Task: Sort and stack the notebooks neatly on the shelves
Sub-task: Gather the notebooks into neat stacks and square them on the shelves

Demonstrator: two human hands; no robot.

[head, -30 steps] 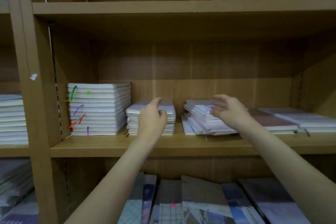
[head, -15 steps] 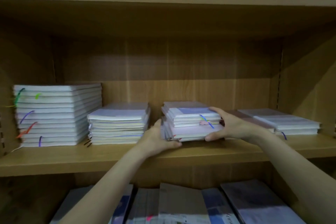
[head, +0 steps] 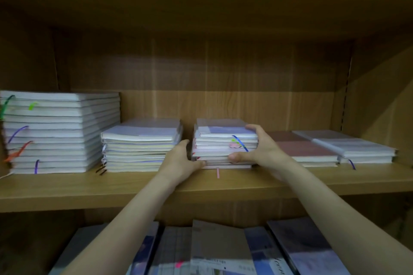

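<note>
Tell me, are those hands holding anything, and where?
Yes: the left hand and right hand clasp the third stack of notebooks by its left and right sides, on the shelf.

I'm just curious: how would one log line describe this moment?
left hand: grips middle stack | right hand: grips same stack | stack: on shelf

Wooden shelf (head: 223, 187) carries five piles of notebooks. Far left: tallest stack (head: 58, 134), coloured ribbon markers hanging off its front edge. Next right: medium stack (head: 140, 147). Centre: middle stack (head: 221, 145), gripped from both sides. Left hand (head: 181, 163) curls round its left near corner, thumb under the bottom edge. Right hand (head: 261, 152) clasps its right side, fingers on top, thumb on the front. Right: two low piles (head: 330, 147), touching. Lower shelf: books (head: 223, 250), covers facing up.
</note>
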